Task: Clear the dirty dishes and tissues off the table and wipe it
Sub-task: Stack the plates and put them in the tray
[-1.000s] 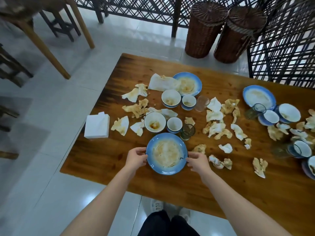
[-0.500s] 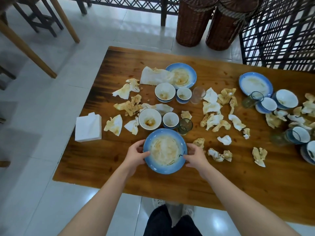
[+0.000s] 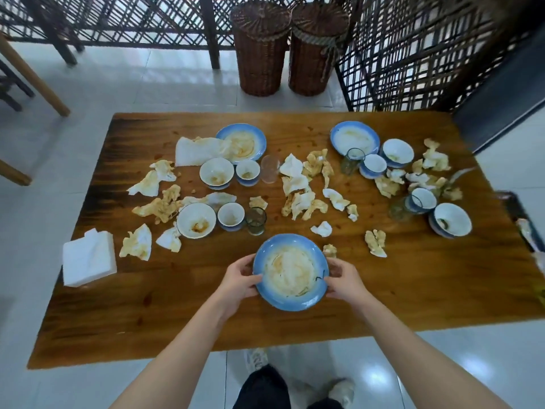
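Your left hand (image 3: 240,286) grips the left rim of the blue plate (image 3: 290,273), fingers curled round its edge. Your right hand (image 3: 343,283) grips the opposite rim the same way. The plate, smeared with sauce, sits at the near middle of the desk (image 3: 177,314); whether it is clear of the wood cannot be told.

Just beyond it stand a stained bowl (image 3: 196,220), a small cup (image 3: 231,216) and a dark glass (image 3: 256,221), side by side. Soiled tissues (image 3: 303,202) lie scattered across the middle and far right. A clean napkin stack (image 3: 88,258) rests at the left edge. Two wicker baskets (image 3: 261,51) stand on the floor past the far side.
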A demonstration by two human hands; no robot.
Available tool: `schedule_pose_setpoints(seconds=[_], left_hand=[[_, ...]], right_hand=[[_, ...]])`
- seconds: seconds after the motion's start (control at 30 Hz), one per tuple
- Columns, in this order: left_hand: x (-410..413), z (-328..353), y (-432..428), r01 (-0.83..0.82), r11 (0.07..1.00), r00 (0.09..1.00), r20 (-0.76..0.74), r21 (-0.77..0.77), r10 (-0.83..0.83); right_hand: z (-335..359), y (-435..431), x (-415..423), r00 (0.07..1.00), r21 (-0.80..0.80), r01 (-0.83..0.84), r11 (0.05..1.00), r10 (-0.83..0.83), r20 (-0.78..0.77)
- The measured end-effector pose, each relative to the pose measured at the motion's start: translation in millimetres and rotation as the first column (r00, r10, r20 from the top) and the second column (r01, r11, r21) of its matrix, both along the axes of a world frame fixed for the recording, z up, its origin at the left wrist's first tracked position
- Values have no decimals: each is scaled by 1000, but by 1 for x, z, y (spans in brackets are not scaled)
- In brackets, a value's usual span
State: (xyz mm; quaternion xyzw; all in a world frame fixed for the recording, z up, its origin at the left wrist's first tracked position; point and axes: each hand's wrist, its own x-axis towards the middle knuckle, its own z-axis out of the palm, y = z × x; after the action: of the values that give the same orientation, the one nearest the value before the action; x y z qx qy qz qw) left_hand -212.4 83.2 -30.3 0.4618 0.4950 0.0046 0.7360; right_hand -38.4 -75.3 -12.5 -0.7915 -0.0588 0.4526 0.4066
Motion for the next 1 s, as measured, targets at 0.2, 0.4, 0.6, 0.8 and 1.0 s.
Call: schedule_pose_setpoints(seconds=[0.2,0.4,0.6,0.8,1.0], left_hand=[[72,22,-62,124,992,991,38,23,-125],[153,35,-161,192,980,981,24,60,-194],[237,47,-264,331,939,941,49,90,-336],[320,59,-344,489,865,865,66,116,-498],[394,64,-409,615,773,781,15,152,-624]], right_hand=[[16,-79,47,987,57,162,985,-162,5],[37,-188,105,968,146,234,961,-245,62],[52,-308,162,934,197,302,933,-331,132],[59,-402,210,859,234,484,843,-509,56],[55,-471,255,792,197,590,783,-608,42]])
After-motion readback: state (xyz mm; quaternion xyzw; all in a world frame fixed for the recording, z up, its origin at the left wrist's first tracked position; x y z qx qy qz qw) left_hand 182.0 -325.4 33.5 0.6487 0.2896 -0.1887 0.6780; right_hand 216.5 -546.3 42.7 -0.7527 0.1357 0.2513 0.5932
